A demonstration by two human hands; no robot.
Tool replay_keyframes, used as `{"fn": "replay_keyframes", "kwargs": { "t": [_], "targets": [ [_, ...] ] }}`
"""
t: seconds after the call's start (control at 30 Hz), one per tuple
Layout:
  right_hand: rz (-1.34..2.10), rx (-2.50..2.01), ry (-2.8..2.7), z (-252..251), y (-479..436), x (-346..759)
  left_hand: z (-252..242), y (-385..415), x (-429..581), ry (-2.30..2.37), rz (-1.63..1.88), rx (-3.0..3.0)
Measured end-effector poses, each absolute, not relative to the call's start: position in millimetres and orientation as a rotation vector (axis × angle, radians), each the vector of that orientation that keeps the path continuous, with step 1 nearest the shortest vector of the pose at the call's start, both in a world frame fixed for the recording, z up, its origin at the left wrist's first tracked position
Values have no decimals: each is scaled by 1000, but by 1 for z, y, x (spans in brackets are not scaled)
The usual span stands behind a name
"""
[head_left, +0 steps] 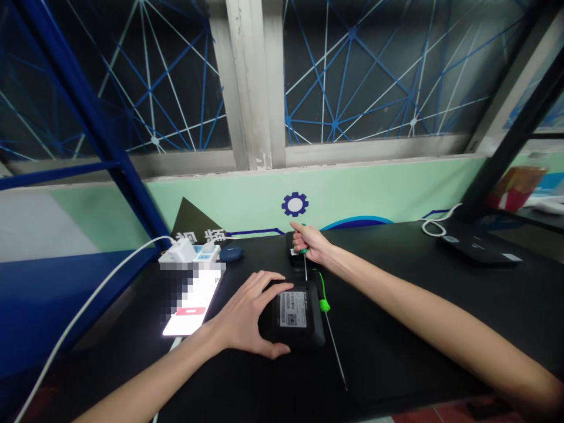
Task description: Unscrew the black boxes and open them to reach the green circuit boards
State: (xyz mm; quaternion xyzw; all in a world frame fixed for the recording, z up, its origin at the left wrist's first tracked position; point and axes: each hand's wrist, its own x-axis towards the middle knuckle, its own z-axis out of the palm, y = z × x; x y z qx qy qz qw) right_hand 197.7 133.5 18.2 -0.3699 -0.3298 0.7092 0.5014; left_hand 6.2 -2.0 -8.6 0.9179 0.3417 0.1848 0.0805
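My left hand (247, 311) grips the left side of a black plastic box (312, 329), fingers along its far edge and thumb at the near edge. The box lies on the table with a white printed label (292, 309) facing up. In my right hand (312, 242) is a screwdriver (305, 270), its green handle mostly hidden by my closed fingers. Its shaft points down at the far edge of the box; whether the tip sits in a screw I cannot tell. A second screwdriver (325, 305), green and black, lies just right of the box.
Another black box (291, 256) is behind my right hand. A lit phone (194, 305), a power strip (202, 254) with a white charger (183, 251), and a dark blue case (231, 254) are at left. A flat black device (480, 249) and white cable (434, 227) lie at right.
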Motion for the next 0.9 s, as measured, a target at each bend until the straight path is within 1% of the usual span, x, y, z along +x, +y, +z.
{"fn": "replay_keyframes", "kwargs": {
  "t": [0.6,0.9],
  "targets": [
    [1525,-793,-964,16,119,187,-5,-5,6,1095,501,2655],
    [1428,-704,-1006,44,127,216,-7,-3,0,1125,445,2626]
  ]
}}
